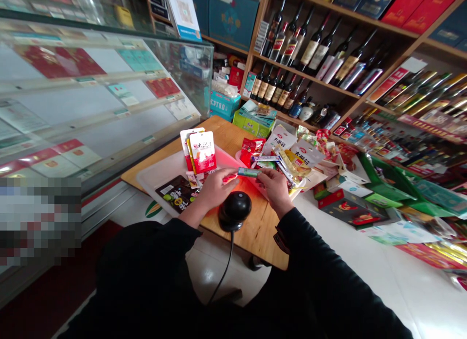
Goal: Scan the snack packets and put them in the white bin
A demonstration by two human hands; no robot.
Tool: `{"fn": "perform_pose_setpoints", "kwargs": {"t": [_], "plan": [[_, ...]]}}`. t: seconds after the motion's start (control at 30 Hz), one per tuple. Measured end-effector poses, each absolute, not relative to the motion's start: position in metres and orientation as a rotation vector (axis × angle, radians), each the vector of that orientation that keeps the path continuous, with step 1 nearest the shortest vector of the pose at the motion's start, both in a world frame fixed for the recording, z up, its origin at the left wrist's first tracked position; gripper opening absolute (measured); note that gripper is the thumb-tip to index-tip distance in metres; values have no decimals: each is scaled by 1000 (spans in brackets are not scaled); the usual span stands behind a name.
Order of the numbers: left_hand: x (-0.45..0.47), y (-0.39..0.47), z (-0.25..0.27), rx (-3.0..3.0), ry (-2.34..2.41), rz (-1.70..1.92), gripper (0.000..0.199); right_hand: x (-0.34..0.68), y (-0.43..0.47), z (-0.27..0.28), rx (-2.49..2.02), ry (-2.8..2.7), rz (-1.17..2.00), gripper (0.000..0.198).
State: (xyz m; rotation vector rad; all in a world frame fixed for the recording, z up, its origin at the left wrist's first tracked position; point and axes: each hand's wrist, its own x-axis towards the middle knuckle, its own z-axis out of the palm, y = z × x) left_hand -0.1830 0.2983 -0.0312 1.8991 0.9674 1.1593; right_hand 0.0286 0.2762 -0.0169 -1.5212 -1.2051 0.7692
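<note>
Both hands held a slim green-and-red snack stick (pixel 245 172) just above the black dome-shaped barcode scanner (pixel 234 210): left hand (pixel 215 187) pinching its red end, right hand (pixel 274 185) gripping its green end, over the wooden desk (pixel 255 229)

Head camera, looking forward-down, close over wooden table (pixel 255 232).

Your barcode scanner (pixel 234 210) stands on the wooden table (pixel 255 232), between your wrists. At eleven o'clock, snack packets (pixel 200 151) stand in a tray (pixel 160 176); at one, more packets (pixel 292 159) are heaped. Bottle shelves (pixel 314 52) stand behind them.
</note>
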Motion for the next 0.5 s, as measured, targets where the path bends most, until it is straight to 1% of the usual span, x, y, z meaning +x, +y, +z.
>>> {"fn": "perform_pose_setpoints", "kwargs": {"t": [0.1, 0.17, 0.3, 0.5], "plan": [[-175, 299, -35, 1854, 974, 1115, 38, 33, 279, -7, -1548, -1199, 663, 37], [-170, 300, -38, 1810, 957, 1096, 40, 36, 280, 1, -1629, -1262, 509, 34], [-165, 301, -37, 1792, 970, 1099, 33, 44, 284, 9, -1756, -1407, 215, 28], [-168, 302, -31, 1912, 1086, 1102, 23, 55, 294, 3, -1897, -1684, -161, 23]]}}
